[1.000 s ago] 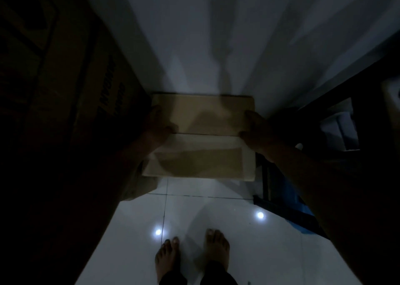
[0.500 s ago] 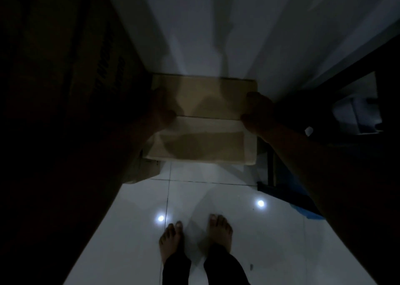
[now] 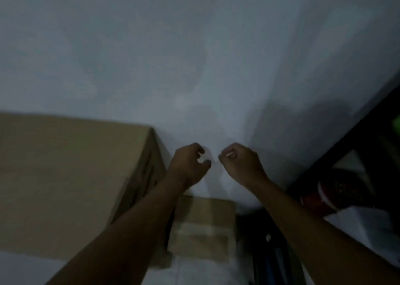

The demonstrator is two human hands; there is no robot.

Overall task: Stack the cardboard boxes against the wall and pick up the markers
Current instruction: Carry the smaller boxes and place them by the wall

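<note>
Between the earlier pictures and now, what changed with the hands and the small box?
Both hands let go of the small box and rose in front of the wall. The left hand and right hand now hang loosely curled, holding nothing that I can make out. The view tilted upward, so the feet are out of sight. The small box stayed against the wall beside the large box.

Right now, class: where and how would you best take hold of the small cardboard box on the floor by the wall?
Probably grip the small cardboard box by its two short ends, one hand each, from above. The wall blocks its far side and the big box crowds its left.
</note>
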